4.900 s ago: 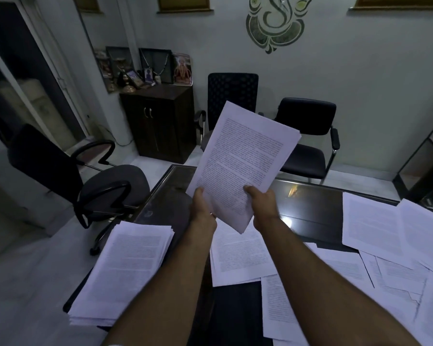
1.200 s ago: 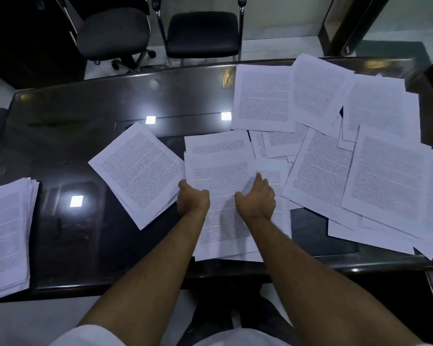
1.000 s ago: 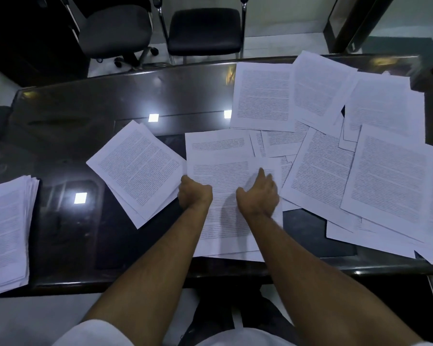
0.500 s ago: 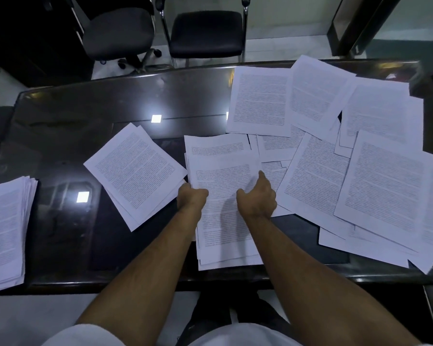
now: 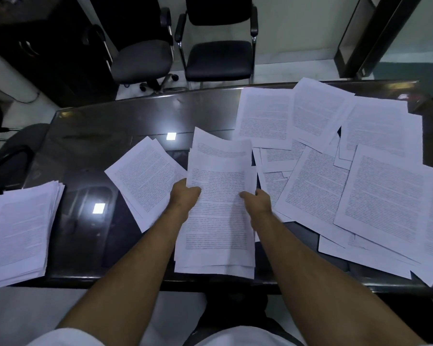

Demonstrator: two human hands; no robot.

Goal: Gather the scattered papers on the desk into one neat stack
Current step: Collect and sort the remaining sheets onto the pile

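Note:
I hold a bundle of several printed sheets [image 5: 219,211] above the middle of the dark desk [image 5: 105,136]. My left hand [image 5: 183,196] grips its left edge and my right hand [image 5: 258,202] grips its right edge. The sheets in the bundle are unevenly aligned, with one top edge sticking out further away. A small skewed pile of papers [image 5: 145,178] lies just left of the bundle. A thick stack of papers [image 5: 20,231] sits at the desk's left end. Many loose sheets [image 5: 375,196] overlap across the right half.
Two black chairs [image 5: 218,56] stand beyond the desk's far edge, and another chair [image 5: 13,158] is at the left. A dark cabinet [image 5: 43,51] stands at the back left. Bright ceiling-light reflections [image 5: 98,208] show on the glossy desk top.
Both hands, which rested on the sheets in the middle of the desk, have closed on their side edges and lifted the bundle off the desk. The camera view has tilted up slightly.

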